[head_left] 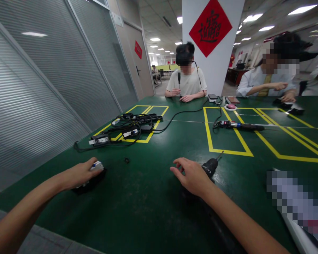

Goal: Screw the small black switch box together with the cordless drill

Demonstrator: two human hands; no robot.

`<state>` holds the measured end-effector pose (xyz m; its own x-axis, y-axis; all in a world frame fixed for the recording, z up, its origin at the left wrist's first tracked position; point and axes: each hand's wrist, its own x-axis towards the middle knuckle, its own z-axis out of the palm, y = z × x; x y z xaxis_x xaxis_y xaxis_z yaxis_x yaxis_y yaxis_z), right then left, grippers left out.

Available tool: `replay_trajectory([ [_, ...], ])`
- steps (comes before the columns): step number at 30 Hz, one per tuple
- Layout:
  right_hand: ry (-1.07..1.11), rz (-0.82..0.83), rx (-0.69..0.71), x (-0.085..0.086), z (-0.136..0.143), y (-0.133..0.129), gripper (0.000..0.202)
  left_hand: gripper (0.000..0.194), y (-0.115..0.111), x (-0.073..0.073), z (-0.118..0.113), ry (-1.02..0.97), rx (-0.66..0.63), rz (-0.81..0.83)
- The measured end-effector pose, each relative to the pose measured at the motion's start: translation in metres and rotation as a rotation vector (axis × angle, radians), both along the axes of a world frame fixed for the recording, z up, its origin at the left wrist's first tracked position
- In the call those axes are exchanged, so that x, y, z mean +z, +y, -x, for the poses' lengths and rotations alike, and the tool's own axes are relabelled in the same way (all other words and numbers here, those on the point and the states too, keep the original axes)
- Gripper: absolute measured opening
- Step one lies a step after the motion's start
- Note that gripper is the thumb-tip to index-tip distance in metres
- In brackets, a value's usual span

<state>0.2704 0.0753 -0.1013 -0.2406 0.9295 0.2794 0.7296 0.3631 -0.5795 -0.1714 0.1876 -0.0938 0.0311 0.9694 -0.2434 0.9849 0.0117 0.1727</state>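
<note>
while hands (86, 173) (193, 175) overlap device (95, 180) and drill (211, 166), cables (139, 122) overflow yellow outlines (142, 141).

My bare left forearm (37, 197) reaches in from the lower left, my left hand (81, 174) palm-down with fingers bent into a grip. My right forearm (235, 218) slants in from the lower right; my right hand (192, 174) is loosely curled, thumb apart from forefinger.

A green table (148, 204) bears drill (210, 166), cable (185, 112), yellow tape (231, 153).
</note>
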Motion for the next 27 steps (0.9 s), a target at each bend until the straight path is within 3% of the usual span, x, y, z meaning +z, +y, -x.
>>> replay_trajectory([
  [3,-0.001,0.001,0.000,0.001,0.000,-0.001,0.031,0.067,-0.005,0.002,-0.006,-0.053,0.005,0.054],
  [7,-0.015,0.004,-0.011,0.001,0.001,-0.001,0.030,0.061,-0.013,0.003,-0.014,-0.098,-0.019,-0.007],
  [11,-0.021,0.006,-0.006,0.001,0.002,-0.001,0.030,0.063,-0.024,0.002,-0.018,-0.129,0.040,-0.022],
  [17,-0.066,0.001,-0.007,-0.001,0.002,0.001,0.030,0.075,-0.025,-0.005,-0.016,-0.046,0.032,-0.020],
  [21,-0.208,0.052,0.008,0.002,0.006,0.006,0.032,0.079,-0.027,-0.005,-0.016,-0.016,0.036,-0.035],
  [24,-0.378,0.125,0.050,0.010,0.020,0.017,0.033,0.085,-0.030,-0.003,-0.020,-0.032,0.047,-0.042],
  [27,-0.471,0.235,0.160,0.020,0.054,0.034,0.034,0.088,-0.030,-0.001,-0.026,-0.088,0.081,-0.002],
])
